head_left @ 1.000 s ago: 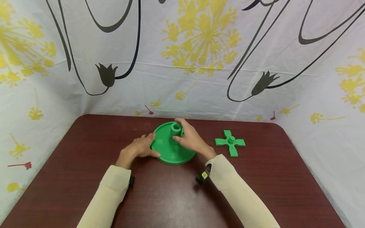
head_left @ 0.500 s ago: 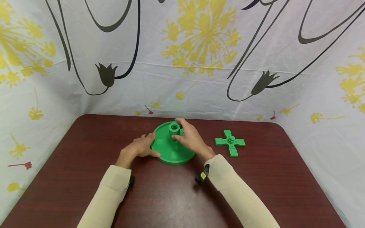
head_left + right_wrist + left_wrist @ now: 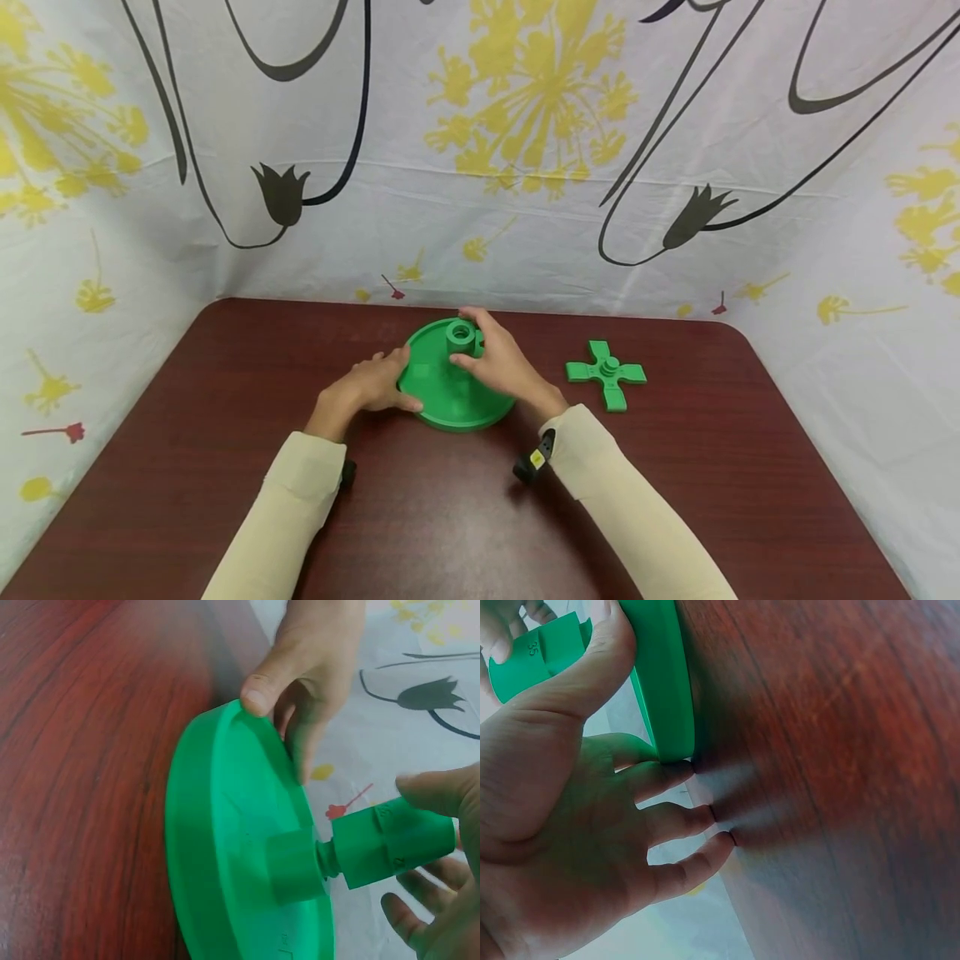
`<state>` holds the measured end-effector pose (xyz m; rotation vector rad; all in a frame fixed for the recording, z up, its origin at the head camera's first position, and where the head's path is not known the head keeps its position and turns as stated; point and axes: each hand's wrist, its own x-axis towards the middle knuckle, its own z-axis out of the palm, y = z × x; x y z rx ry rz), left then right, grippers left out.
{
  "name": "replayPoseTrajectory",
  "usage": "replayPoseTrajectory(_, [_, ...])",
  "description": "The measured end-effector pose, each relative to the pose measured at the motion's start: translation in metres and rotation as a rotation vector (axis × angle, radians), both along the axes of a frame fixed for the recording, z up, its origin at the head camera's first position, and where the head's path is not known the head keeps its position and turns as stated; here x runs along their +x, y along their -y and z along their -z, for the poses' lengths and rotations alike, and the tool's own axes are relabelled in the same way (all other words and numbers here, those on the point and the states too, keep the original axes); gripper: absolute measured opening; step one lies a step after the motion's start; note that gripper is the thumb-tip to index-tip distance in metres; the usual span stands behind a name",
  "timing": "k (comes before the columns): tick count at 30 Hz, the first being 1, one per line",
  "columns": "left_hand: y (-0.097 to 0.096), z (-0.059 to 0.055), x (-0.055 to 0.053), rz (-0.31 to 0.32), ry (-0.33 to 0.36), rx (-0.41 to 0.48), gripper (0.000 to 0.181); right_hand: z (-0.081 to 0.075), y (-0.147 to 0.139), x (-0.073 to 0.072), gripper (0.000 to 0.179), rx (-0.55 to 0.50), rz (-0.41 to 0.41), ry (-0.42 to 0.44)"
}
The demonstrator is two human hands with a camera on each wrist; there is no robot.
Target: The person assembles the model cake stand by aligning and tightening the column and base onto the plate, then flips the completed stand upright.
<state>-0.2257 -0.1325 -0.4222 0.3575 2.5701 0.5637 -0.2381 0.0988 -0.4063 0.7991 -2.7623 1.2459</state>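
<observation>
A round green base (image 3: 438, 400) with a raised rim lies on the table, a boss standing at its centre. My left hand (image 3: 371, 385) holds its left edge, thumb on the rim and fingers spread along the side; some fingertips reach the tabletop in the left wrist view. Above the boss, my right hand (image 3: 504, 358) grips a green threaded cylinder (image 3: 390, 840) between thumb and fingers. A short stretch of screw thread (image 3: 327, 859) shows between cylinder and boss in the right wrist view, and the cylinder sits slightly tilted. Its open top with a threaded hole faces up in the head view.
A green cross-shaped piece (image 3: 607, 373) with a round stub at its centre lies to the right on the dark reddish-brown table (image 3: 450, 517). A white cloth (image 3: 420, 200) with flower prints hangs behind the table and along its sides.
The cylinder shifted a little left, then slightly back, and its side detail looks turned in my right fingers. My left hand and the base have stayed in place.
</observation>
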Motion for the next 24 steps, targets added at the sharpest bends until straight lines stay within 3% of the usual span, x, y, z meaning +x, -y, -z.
replayPoseTrajectory(7, [0.0001, -0.0008, -0.0007, 0.002, 0.003, -0.01, 0.103, -0.0013, -0.0042, -0.0017, 0.066, -0.026, -0.038, -0.015])
replayPoseTrajectory(24, [-0.0016, -0.0029, 0.0001, 0.004, 0.009, -0.017, 0.103, 0.003, 0.0027, -0.001, 0.064, 0.071, 0.114, -0.085])
